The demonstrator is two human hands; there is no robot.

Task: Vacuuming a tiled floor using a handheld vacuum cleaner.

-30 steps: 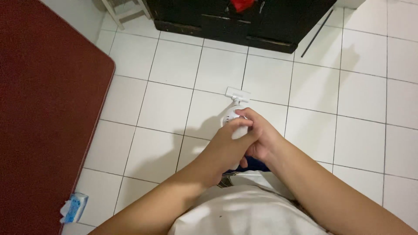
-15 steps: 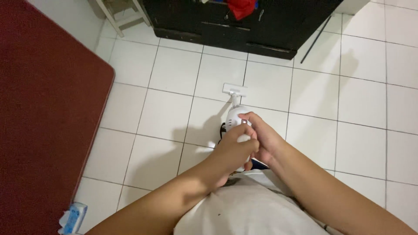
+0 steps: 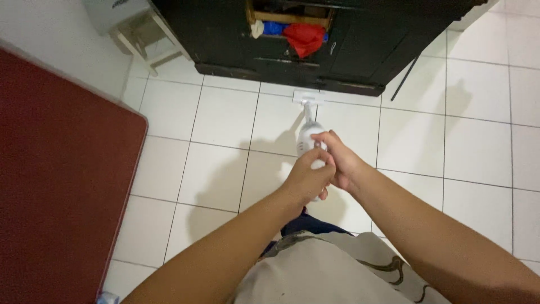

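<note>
While both hands, left hand (image 3: 306, 179) and right hand (image 3: 339, 163), wrap fingers tight round the slim white plastic stick vacuum (image 3: 308, 138), its flat head (image 3: 309, 97) near the black wooden cabinet (image 3: 315, 34), steady, even strokes would suit.

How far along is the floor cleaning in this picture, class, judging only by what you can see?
Done: cannot tell; the white tiled floor shows no visible dirt anywhere. In hand: both the left hand and the right hand grip the white stick vacuum, its head close to the black cabinet. Left: the tiles beside the red mat look no different.
</note>
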